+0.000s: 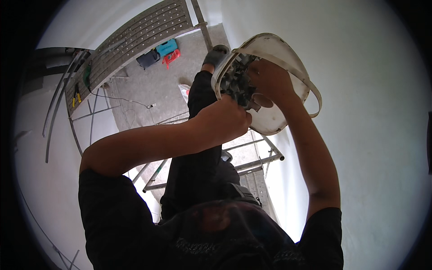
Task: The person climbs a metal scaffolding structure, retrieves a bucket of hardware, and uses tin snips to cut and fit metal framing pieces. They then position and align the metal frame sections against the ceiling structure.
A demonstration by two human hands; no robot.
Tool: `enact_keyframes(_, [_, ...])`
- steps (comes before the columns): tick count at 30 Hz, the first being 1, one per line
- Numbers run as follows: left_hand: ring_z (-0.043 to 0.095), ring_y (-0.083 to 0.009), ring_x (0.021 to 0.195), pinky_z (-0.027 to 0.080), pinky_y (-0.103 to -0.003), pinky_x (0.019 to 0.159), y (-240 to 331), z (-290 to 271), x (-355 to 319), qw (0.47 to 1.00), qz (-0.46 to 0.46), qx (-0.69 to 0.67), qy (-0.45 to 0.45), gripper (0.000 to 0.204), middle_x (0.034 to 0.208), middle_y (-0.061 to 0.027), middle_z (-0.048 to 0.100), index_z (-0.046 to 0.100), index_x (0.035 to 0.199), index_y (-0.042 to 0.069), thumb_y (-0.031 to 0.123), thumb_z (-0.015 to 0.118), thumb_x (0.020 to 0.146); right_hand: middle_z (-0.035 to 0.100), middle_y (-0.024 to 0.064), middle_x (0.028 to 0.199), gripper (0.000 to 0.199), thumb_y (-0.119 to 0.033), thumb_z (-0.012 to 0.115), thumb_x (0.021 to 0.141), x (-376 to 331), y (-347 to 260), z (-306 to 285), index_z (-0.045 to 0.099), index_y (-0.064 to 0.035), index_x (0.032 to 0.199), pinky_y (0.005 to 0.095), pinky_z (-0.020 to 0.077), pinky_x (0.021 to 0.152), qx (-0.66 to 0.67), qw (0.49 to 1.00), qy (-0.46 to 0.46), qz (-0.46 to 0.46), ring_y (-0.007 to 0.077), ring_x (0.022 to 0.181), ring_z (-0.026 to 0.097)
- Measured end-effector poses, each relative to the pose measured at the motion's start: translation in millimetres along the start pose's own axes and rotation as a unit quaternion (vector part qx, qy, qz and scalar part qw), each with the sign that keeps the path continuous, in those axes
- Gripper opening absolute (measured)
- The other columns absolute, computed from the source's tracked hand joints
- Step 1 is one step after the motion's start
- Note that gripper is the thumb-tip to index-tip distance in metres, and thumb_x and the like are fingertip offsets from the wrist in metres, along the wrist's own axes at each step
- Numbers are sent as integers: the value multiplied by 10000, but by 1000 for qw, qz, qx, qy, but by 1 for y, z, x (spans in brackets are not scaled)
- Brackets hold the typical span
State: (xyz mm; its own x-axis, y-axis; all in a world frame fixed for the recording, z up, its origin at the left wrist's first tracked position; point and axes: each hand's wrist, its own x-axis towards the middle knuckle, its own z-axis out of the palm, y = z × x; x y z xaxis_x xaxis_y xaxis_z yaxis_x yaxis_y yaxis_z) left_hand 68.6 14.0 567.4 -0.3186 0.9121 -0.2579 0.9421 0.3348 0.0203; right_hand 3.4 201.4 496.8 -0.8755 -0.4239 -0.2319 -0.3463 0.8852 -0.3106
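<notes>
Grey pcs (234, 83), metal-looking, heaped in pale tub (270, 122), right at both hands. R hand (272, 80) reaches in among them, fingertips hidden — can't tell if gripping. L hand (224, 118) curled at tub's near side, hold unclear too. Best: brace tub w/ L, pick pcs singly w/ R — edges poss. sharp. Well beyond L hand: teal case (167, 47), perforated plank (146, 31).
</notes>
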Motion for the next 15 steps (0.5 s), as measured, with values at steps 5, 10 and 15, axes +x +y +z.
enact_keyframes(5, [644,-201,737,482,-320,677,3,1,1,1000,7,16,-6,162,785,-66,656,609,912,32,162,616,816,613,93,1047,257,-138,627,818,-14,-1,-4,638,-105,1073,418,546,809,-51,997,-54,3,288,1001,631])
enact_keyframes(10, [639,-206,723,486,-328,676,4,2,3,1000,2,25,2,155,773,-71,655,613,890,31,164,619,812,616,89,1006,210,-146,618,824,-11,-6,3,648,-108,1029,407,537,823,9,998,-20,65,284,990,632])
enact_keyframes(15, [642,-205,728,490,-335,685,6,1,2,999,6,35,-6,156,779,-73,658,616,889,33,170,620,815,622,76,1011,162,-154,618,831,-7,-5,15,666,-120,982,410,529,822,41,997,16,58,288,975,632])
